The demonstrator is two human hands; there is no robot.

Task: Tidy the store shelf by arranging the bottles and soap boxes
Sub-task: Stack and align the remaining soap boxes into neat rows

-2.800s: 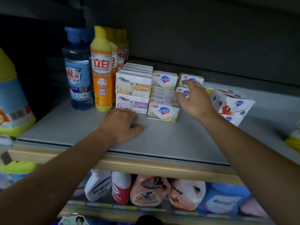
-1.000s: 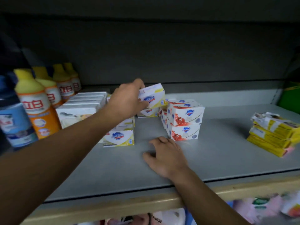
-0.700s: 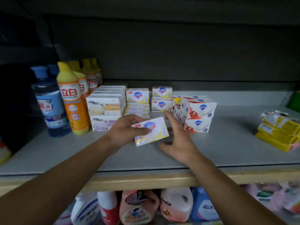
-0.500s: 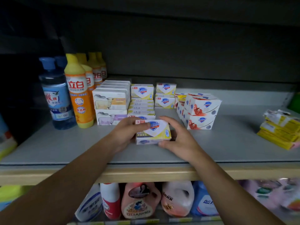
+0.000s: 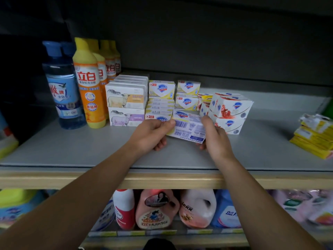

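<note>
Head view: my left hand (image 5: 150,135) and right hand (image 5: 215,137) pinch a soap box (image 5: 188,128) by its ends, barcode up, above the shelf (image 5: 72,150) middle. I should turn its logo forward before stacking.

One head-worn wide-angle view is looking forward and slightly down into a grey shelf (image 5: 72,150), sitting close to its front lip. The dark back wall is filling the top of the frame, and a lower shelf of jugs (image 5: 158,210) is showing along the bottom. Both forearms are entering from the lower corners, meeting near the centre. No second view is sharing the scene.
</note>
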